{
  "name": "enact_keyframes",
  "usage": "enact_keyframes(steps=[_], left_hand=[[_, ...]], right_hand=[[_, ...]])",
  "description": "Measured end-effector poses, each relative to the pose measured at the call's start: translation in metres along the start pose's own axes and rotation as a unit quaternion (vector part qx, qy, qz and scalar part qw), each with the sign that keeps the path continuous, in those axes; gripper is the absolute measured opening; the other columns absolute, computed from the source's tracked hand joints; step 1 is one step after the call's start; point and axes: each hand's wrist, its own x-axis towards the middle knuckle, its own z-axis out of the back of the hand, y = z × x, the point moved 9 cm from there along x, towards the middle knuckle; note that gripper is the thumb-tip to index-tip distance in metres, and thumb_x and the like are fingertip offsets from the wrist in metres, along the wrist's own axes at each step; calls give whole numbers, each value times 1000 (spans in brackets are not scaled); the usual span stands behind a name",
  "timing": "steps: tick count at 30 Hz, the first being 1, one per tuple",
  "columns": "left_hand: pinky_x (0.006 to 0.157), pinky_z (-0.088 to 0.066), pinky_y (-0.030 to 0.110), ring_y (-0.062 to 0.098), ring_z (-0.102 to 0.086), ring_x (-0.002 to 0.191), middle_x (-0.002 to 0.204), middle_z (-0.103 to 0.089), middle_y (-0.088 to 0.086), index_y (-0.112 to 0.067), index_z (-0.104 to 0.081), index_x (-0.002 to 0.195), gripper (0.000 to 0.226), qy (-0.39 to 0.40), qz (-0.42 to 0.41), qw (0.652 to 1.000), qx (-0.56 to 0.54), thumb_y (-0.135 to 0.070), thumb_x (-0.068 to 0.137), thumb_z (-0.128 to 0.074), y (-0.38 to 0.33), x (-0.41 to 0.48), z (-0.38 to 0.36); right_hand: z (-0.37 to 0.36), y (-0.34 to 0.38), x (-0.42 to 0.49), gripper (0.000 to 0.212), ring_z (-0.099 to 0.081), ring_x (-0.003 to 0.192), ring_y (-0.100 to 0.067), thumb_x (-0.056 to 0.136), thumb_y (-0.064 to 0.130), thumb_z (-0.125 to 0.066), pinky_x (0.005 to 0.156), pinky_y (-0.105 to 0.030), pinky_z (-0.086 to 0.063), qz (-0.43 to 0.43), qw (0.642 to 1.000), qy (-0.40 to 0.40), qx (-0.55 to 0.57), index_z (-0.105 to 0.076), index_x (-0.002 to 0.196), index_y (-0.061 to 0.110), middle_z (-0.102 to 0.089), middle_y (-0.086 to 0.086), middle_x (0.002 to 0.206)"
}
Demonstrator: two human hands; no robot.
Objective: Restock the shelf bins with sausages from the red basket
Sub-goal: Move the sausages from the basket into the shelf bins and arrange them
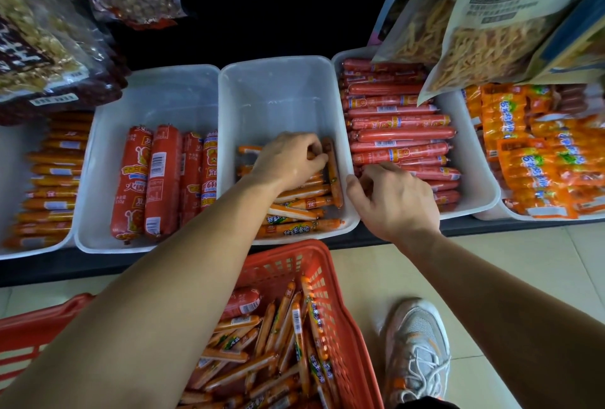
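Pinches sausages (334,176) with left hand (288,159) inside middle bin (278,97), aligning rows. Curls right hand (393,199) over bin rim, apparently for steadying. Leaves remaining stock in basket (340,310).

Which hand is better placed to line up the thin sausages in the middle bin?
Left, probably. The left hand is inside the middle bin, pinching a thin sausage; the right hand only holds that bin's right rim.

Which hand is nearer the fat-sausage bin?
Left. The left hand is in the middle bin, next to the fat-sausage bin; the right hand is at the middle bin's far rim.
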Motion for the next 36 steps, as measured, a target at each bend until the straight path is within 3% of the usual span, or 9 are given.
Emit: enact_keyframes(steps=[4, 8, 14, 20, 23, 26, 29, 33, 36], left_hand=[[90, -52, 42, 22, -60, 114, 127, -63, -2, -26, -52, 132, 48, 22, 57, 997, -39, -47, 90, -64, -2, 14, -11], [104, -47, 46, 25, -55, 126, 141, -56, 1, -27, -41, 146, 70, 74, 96, 986, -112, -40, 85, -73, -3, 23, -23], [87, -46, 30, 13, -60, 105, 114, -64, -8, -26, -62, 122, 38, 90, 107, 962, -235, -36, 87, -73, 2, 20, -17], [86, -56, 33, 14, -68, 92, 101, -70, -2, -24, -62, 100, 20, 24, 87, 941, -327, -24, 86, -77, 18, -4, 26], [78, -51, 24, 6, -65, 87, 96, -68, -11, -29, -62, 98, 21, -28, 92, 960, -264, -17, 87, -75, 46, -29, 54], [72, -47, 22, 12, -65, 88, 91, -63, -13, -31, -67, 95, 21, 34, 48, 995, -81, -14, 85, -74, 53, -50, 52], [79, -43, 29, 14, -54, 96, 102, -53, -10, -36, -66, 109, 26, 126, -2, 990, 59, -39, 85, -74, 38, -64, 32], [78, -48, 31, 15, -58, 97, 108, -59, -11, -39, -65, 112, 35, 201, -7, 975, 92, -41, 80, -79, 32, -76, 4], [83, -50, 33, 15, -59, 100, 108, -62, -10, -37, -67, 108, 28, 157, -1, 987, 46, -33, 83, -78, 32, -73, 6]], right_hand=[[1, 0, 0, 47, -47, 59, -22, 95, 60, -37, 55, -30, -29, 3, 1000, -5, -3, -60, 78, 23, -59, 3, 81], [1, 1, 0, 46, -47, 57, -21, 95, 59, -37, 51, -28, -25, 7, 1000, -9, -8, -59, 75, 24, -60, 3, 79], [2, 2, -1, 45, -44, 58, -22, 94, 58, -40, 54, -30, -25, 3, 1000, -10, -2, -59, 74, 23, -55, 4, 77], [1, 3, -1, 45, -58, 64, -31, 93, 58, -41, 57, -31, -30, 6, 1000, -17, -8, -61, 75, 21, -63, 0, 81], [1, 3, -1, 45, -60, 67, -33, 93, 57, -42, 58, -32, -32, 5, 1000, -16, -7, -63, 76, 21, -64, -2, 83], [1, 3, -1, 45, -53, 61, -28, 93, 57, -41, 57, -31, -32, 6, 1000, -18, -2, -63, 75, 22, -64, -1, 81], [1, 2, -1, 44, -52, 62, -28, 93, 56, -42, 57, -32, -32, 3, 1000, -12, 4, -63, 75, 22, -64, -2, 81], [1, 0, -1, 44, -49, 61, -26, 94, 56, -42, 57, -31, -30, -2, 1000, -13, 0, -62, 75, 23, -63, -1, 80], [1, 1, 0, 43, -48, 60, -25, 94, 56, -42, 57, -31, -30, 0, 1000, -13, -5, -59, 73, 23, -62, -1, 79]])
